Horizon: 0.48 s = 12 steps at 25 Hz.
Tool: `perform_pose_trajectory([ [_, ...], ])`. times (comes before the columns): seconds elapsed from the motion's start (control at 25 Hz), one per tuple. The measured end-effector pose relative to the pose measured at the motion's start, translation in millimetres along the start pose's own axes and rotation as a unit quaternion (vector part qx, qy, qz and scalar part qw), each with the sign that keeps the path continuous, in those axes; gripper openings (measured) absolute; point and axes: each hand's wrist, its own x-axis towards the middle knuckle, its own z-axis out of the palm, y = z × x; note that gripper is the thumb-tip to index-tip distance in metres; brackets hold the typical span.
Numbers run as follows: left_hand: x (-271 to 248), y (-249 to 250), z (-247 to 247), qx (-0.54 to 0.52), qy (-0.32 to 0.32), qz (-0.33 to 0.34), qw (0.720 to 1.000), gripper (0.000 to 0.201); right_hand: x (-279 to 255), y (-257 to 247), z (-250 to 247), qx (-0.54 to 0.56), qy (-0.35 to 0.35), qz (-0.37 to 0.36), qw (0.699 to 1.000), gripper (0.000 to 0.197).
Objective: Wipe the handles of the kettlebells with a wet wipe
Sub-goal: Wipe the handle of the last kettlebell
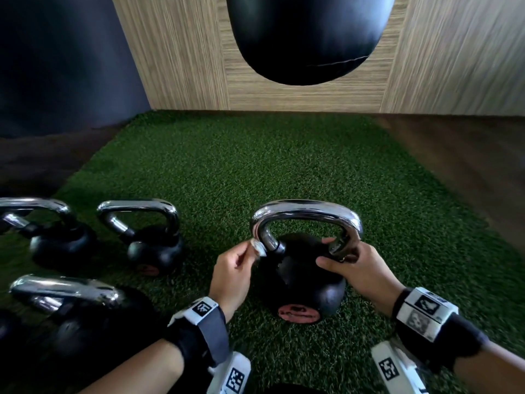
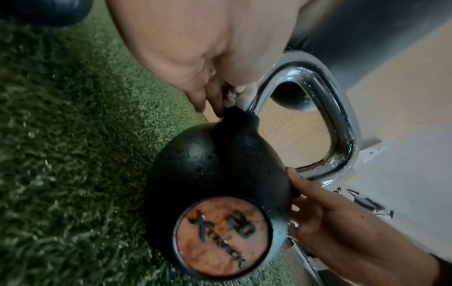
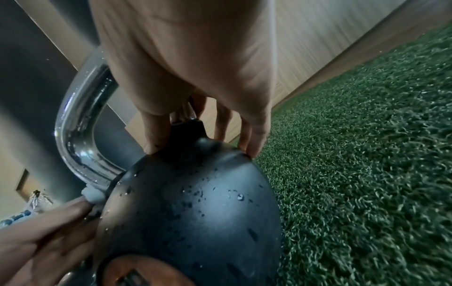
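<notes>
A black kettlebell (image 1: pixel 304 282) with a chrome handle (image 1: pixel 306 213) stands on green turf in front of me, a red disc on its near side. My left hand (image 1: pixel 235 268) pinches a small white wet wipe (image 1: pixel 259 248) against the lower left leg of the handle. In the left wrist view the wipe (image 2: pixel 231 99) sits where the chrome handle (image 2: pixel 342 123) meets the black body (image 2: pixel 217 174). My right hand (image 1: pixel 358 268) grips the base of the handle's right leg, thumb on the body. The right wrist view shows water drops on the kettlebell (image 3: pixel 195 203).
Three more chrome-handled kettlebells stand at the left: one far left (image 1: pixel 54 237), one beside it (image 1: pixel 150 240), one nearer me (image 1: pixel 76 317). A black punching bag (image 1: pixel 306 38) hangs ahead before a wood-panel wall. The green turf (image 1: pixel 255 166) extends forward; dark floor lies at the right.
</notes>
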Motion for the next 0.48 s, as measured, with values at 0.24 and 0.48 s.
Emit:
perform_pose_trajectory([
  [0.24, 3, -1, -8, 0.060, -0.041, 0.050, 0.996, 0.025, -1, -10, -6, -0.047, 0.024, -0.006, 0.999, 0.054],
  [0.48, 23, 11, 1, 0.110, 0.007, 0.028, 0.994, 0.033, -26, -20, -5, -0.169, 0.089, -0.039, 0.981, 0.037],
])
